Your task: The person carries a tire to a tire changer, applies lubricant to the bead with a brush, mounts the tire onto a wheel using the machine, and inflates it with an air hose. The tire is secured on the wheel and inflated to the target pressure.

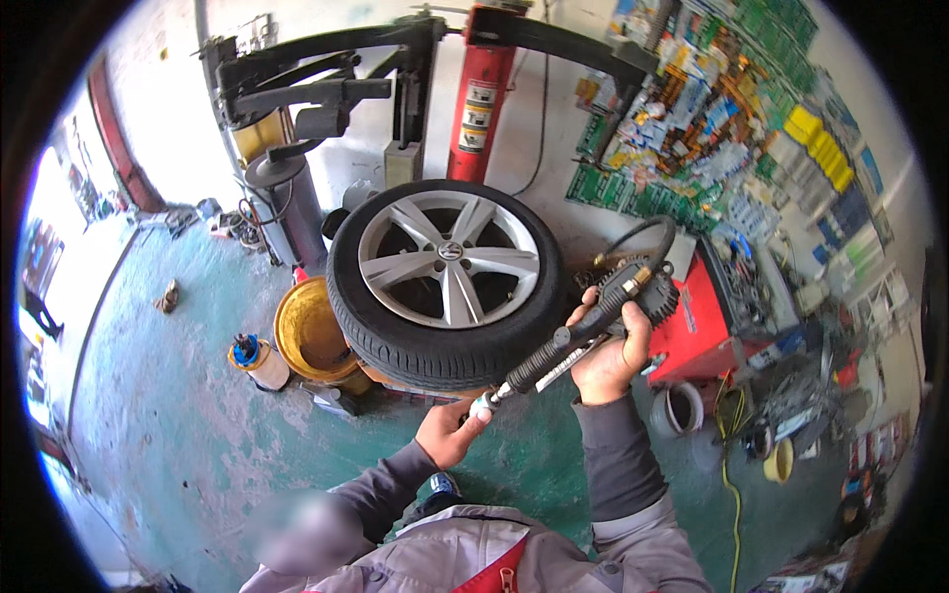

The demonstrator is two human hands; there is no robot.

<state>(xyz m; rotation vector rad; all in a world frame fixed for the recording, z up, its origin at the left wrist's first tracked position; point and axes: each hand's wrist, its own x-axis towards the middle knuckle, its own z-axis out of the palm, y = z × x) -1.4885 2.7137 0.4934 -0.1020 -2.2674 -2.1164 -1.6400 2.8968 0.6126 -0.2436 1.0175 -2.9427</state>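
Note:
In front of me lies a wheel with a black tyre point(420, 351) and a silver spoked rim point(457, 287), tilted slightly toward me. My right hand point(611, 371) is closed around the black body of what looks like a tyre inflator point(588, 326), with the thumb on top. It has a ribbed sleeve, brass fittings and a black hose point(652, 232) curving up behind. My left hand point(450, 432) pinches the inflator's pale metal tip, at the near edge of the tyre. The inflator slants across the wheel's near right side.
A yellow bucket point(314, 331) and a white bottle with a blue collar point(259, 364) stand left of the wheel. Behind rise a red column point(478, 119) and black machine arms point(326, 44). To the right are a red cabinet point(702, 321), a yellow cable point(733, 494) and loose parts.

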